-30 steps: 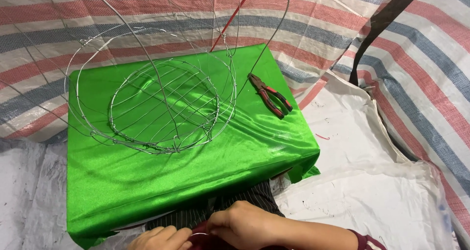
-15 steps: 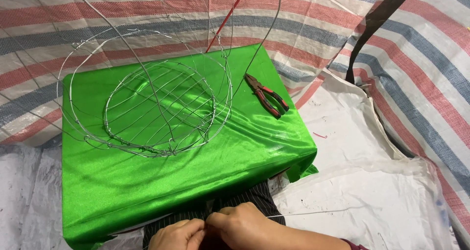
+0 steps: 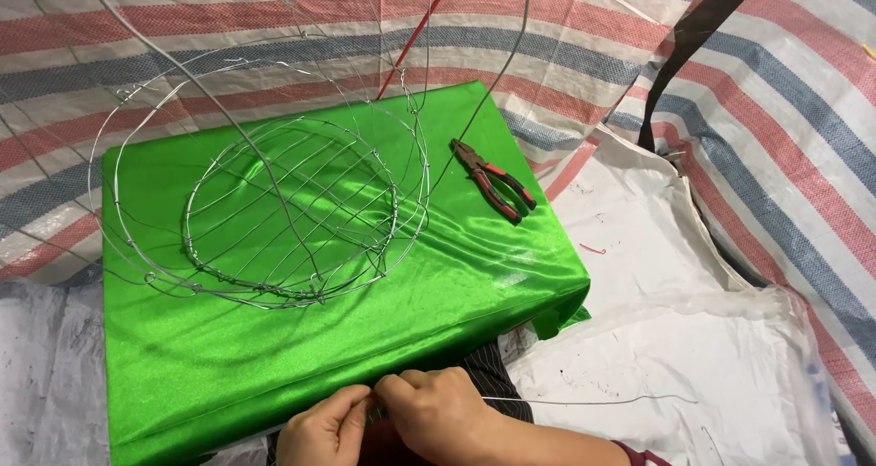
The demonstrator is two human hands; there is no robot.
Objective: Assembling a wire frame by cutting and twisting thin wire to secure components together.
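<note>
At the bottom edge of the view the left hand and the right hand meet fingertip to fingertip, both pinched shut on a thin wire just below the near edge of the green cloth-covered bench. From the right hand the wire runs out level to the right, well past the bench's near right corner, over a white plastic sheet that lies crumpled there. A strip of dark striped fabric shows between the hands and the bench's near edge. On top of the bench, towards its far left part, rests a wire frame made of a large outer ring, a smaller inner ring and a grid of thin cross wires, with longer wire ribs arching up from it and out of the top of the view. Near the bench's far right corner, well apart from the frame, lie pliers with red and black handles, their jaws pointing to the far left. A thin red rod rises slanting from behind the bench's far edge. Behind and to both sides of the bench spreads a tarpaulin striped in red, blue and white, and a dark strap hangs down over it beyond the bench's right side.
</note>
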